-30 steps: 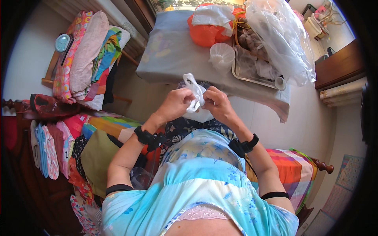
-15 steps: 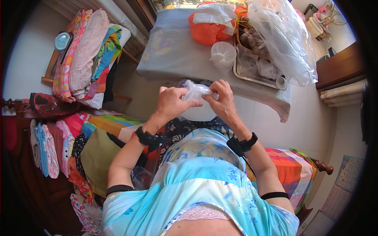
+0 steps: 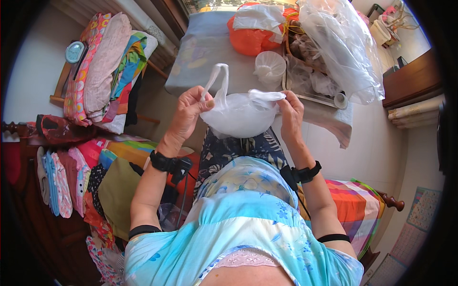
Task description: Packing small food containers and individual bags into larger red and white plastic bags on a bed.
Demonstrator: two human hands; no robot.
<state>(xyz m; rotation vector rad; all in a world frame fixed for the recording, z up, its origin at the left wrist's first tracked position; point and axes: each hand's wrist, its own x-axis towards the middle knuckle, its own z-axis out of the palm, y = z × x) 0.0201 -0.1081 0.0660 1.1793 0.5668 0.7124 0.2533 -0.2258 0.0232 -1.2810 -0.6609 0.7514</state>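
Left hand [image 3: 187,114], centre-left of the frame: fingers pinched shut on one edge of a thin white plastic bag [image 3: 238,114], just below its raised loop handle. Right hand [image 3: 292,112], centre-right of the frame: fingers closed on the opposite edge of the same bag, where the second handle is bunched. The bag hangs between the two hands, mouth pulled open and body sagging in a rounded pouch, at the centre of the frame above the person's lap. Each wrist carries a black strap.

Beyond the hands, in the upper centre, a table [image 3: 200,57] with a grey cloth stands well apart from the bag. On it: a clear plastic cup [image 3: 269,66], an orange bag [image 3: 250,38] topped with white plastic, and a metal tray [image 3: 317,97] with a large clear plastic bag [image 3: 341,47] heaped over it. Upper left: a stack of folded fabrics [image 3: 107,62] with a round light-blue clock [image 3: 75,51] beside it. Lower left: more coloured clothes [image 3: 71,181].
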